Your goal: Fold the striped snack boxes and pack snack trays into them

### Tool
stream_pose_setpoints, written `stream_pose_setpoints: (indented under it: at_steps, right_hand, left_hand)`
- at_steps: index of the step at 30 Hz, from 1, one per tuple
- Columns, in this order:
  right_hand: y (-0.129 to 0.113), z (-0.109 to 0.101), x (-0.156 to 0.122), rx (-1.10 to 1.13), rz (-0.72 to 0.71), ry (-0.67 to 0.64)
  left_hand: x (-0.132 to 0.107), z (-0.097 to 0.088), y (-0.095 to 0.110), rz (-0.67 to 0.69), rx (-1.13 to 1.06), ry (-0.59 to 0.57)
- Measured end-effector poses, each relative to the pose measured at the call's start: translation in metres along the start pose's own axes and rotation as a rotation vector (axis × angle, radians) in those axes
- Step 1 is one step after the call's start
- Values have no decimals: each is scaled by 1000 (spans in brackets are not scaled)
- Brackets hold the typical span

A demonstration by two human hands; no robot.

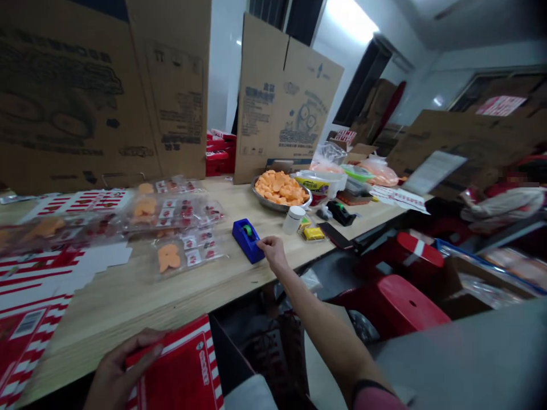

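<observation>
My right hand [272,251] reaches out to a blue tape dispenser [247,240] on the wooden table [141,296]; its fingers are pinched together at the dispenser's near end, on something too small to make out. My left hand [117,370] is at the bottom edge, near my body, with its fingers wrapped over the top of a red and white striped box [179,373]. Clear packets of orange pieces with red labels [179,253] lie on the table left of the dispenser.
Flattened red and white cartons [29,285] cover the table's left. Tall cardboard boxes [98,85] stand behind. A metal bowl of orange pieces [280,189], a white jar [294,219] and small items sit at the right. Red stools [397,302] stand beside the table. A person [499,199] sits far right.
</observation>
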State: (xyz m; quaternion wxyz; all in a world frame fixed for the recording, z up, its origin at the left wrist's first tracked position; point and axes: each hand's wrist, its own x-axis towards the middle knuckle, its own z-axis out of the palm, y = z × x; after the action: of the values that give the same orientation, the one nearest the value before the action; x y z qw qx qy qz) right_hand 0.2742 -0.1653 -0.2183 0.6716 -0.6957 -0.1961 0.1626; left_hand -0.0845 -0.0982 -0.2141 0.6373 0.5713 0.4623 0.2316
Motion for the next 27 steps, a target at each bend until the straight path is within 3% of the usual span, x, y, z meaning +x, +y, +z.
stream_pose_setpoints:
  at_steps: [8, 15, 19, 21, 23, 25, 27]
  right_hand:
    - [18, -18, -27, 221, 32, 47]
    - [47, -17, -33, 230, 26, 90]
    - [36, -19, -51, 233, 35, 35]
    - [16, -16, -61, 216, 36, -147]
    - [-13, -5, -68, 72, -34, -627]
    - [-45, 15, -73, -131, -192, -1162]
    - [-73, 42, -78, -306, -384, -1548]
  left_hand:
    - [-2, 3, 0, -5, -32, 29]
    - [-8, 13, 8, 35, -85, 6]
    - [-14, 22, 13, -2, -175, -7]
    - [-16, 25, 14, -5, -208, -23]
    - [-16, 27, 15, 9, -223, -38]
    - [-17, 29, 15, 47, -233, -58]
    - [-18, 32, 15, 100, -244, -89]
